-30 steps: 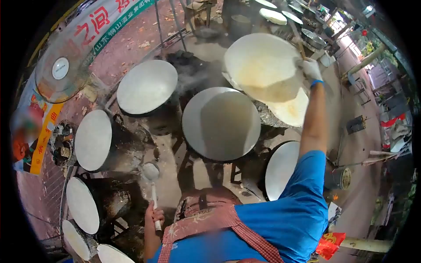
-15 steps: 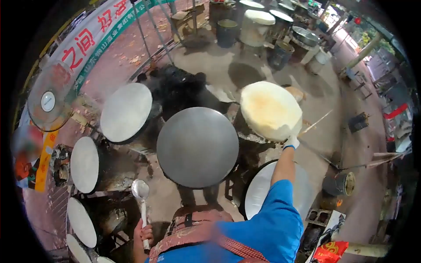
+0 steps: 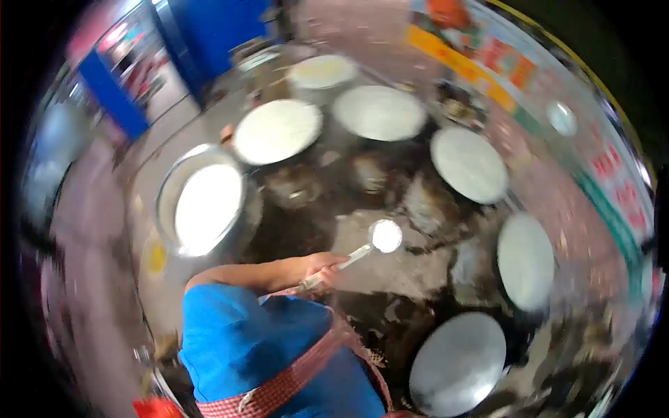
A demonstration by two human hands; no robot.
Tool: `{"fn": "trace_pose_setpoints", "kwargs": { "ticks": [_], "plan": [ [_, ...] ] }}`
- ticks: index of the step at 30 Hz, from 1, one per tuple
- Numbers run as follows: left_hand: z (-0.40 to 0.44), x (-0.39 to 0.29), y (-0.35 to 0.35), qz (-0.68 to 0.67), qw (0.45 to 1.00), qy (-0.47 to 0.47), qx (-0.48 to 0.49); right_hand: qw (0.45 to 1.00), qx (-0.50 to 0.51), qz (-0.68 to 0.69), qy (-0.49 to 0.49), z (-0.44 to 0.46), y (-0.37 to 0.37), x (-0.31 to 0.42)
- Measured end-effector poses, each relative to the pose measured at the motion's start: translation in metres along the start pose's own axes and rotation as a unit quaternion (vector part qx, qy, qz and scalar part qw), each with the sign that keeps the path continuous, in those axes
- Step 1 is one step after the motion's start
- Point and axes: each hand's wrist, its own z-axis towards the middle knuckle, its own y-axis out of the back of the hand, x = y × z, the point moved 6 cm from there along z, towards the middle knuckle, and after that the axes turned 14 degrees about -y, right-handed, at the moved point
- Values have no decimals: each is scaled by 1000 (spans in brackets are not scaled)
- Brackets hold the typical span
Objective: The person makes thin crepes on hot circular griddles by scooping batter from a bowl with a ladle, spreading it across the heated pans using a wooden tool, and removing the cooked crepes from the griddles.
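Note:
My left hand (image 3: 324, 269) is wrapped round the pale handle of a ladle (image 3: 385, 236), whose bright round bowl points forward and to the right. Beneath the ladle is a dark, stained floor. A large metal pot (image 3: 164, 202) holding white liquid stands left of this hand. At the lower right lies a bare grey round griddle (image 3: 456, 364). My right hand is out of view. Motion blurs the picture, so what the ladle's bowl holds cannot be made out.
Round griddles covered in white curve round ahead: a near-left one (image 3: 277, 132), a middle one (image 3: 380, 113), a right one (image 3: 470, 165) and a far-right one (image 3: 526, 261). A printed banner (image 3: 599, 167) runs along the right. Blue panels (image 3: 216, 35) stand behind at the left.
My view has swung left, towards the white-covered griddles and the pot. The ladle stays in my left hand, now in front of me. My gloved right hand, at a browned flatbread's edge before, has left view.

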Motion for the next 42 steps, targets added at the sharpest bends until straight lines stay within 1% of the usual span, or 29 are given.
{"fn": "trace_pose_setpoints", "kwargs": {
  "ticks": [2, 4, 5, 6, 7, 8, 9, 10, 11, 12, 13, 15, 16, 17, 19, 20, 21, 23, 25, 26, 27, 29, 31, 33, 35, 37, 39, 41, 42],
  "plan": [
    [-42, -19, 20, -73, 995, -66, 32, 989, 141, -53, 8, -39, -94, 29],
    [-101, -39, 51, -143, 979, -136, 50, 952, 281, -114, 45, -111, -193, 55],
    [-134, -47, 69, -150, 968, -197, 36, 925, 341, -154, 68, -158, -238, 64],
    [-164, -58, 90, -144, 954, -257, 50, 895, 352, -227, 152, -254, -285, 86],
    [-200, -70, 116, -136, 938, -314, 63, 793, 370, -323, 360, -278, -349, 66],
    [-233, -84, 135, -110, 918, -377, 63, 767, 446, -317, 335, -326, -400, 51],
    [-260, -99, 164, -75, 901, -428, -14, 713, 500, -317, 377, -383, -445, 39],
    [-294, -121, 197, -48, 883, -467, -13, 645, 467, -411, 444, -468, -474, 33],
    [-320, -136, 219, -23, 863, -504, -19, 575, 503, -407, 500, -524, -507, 19],
    [-335, -149, 259, -23, 857, -515, -30, 524, 531, -425, 513, -583, -534, 1],
    [-347, -166, 304, -25, 850, -526, -38, 441, 493, -497, 562, -650, -552, -16],
    [-366, -192, 374, -44, 848, -508, -146, 317, 482, -559, 595, -752, -579, -69],
    [-363, -202, 423, -67, 847, -495, -180, 253, 448, -576, 635, -783, -594, -112],
    [-356, -208, 468, -85, 845, -484, -212, 159, 440, -586, 661, -807, -598, -151],
    [-350, -212, 547, 35, 847, -366, -384, 74, 439, -574, 687, -848, -588, -194],
    [-339, -216, 580, 77, 840, -361, -397, 82, 439, -576, 685, -865, -585, -182],
    [-338, -216, 583, 92, 827, -355, -426, 97, 467, -598, 644, -872, -581, -164],
    [-342, -212, 561, 102, 820, -360, -434, 188, 481, -656, 551, -824, -593, -183],
    [-338, -219, 530, 10, 849, -357, -390, 172, 448, -650, 589, -787, -576, -215],
    [-327, -219, 523, -134, 878, -322, -329, 190, 453, -649, 581, -779, -561, -218],
    [-324, -220, 512, -200, 878, -319, -294, 208, 459, -649, 570, -773, -547, -219],
    [-362, -231, 442, -356, 853, -322, -206, 275, 463, -651, 535, -765, -516, -191],
    [-412, -250, 373, -341, 850, -372, -153, 350, 471, -608, 536, -771, -495, -155],
    [-465, -260, 313, -293, 841, -417, -182, 382, 502, -516, 580, -790, -486, -119],
    [-522, -272, 255, -177, 821, -520, -156, 455, 567, -363, 583, -821, -483, -79],
    [-570, -274, 203, -83, 782, -600, -149, 467, 547, -233, 654, -841, -495, -48],
    [-608, -277, 167, 41, 746, -639, -184, 487, 528, -198, 667, -865, -507, -11],
    [-647, -282, 129, 153, 702, -662, -216, 558, 570, -154, 583, -884, -512, 23],
    [-667, -284, 115, 225, 674, -663, -236, 565, 596, -99, 562, -888, -519, 33]
  ]
}}
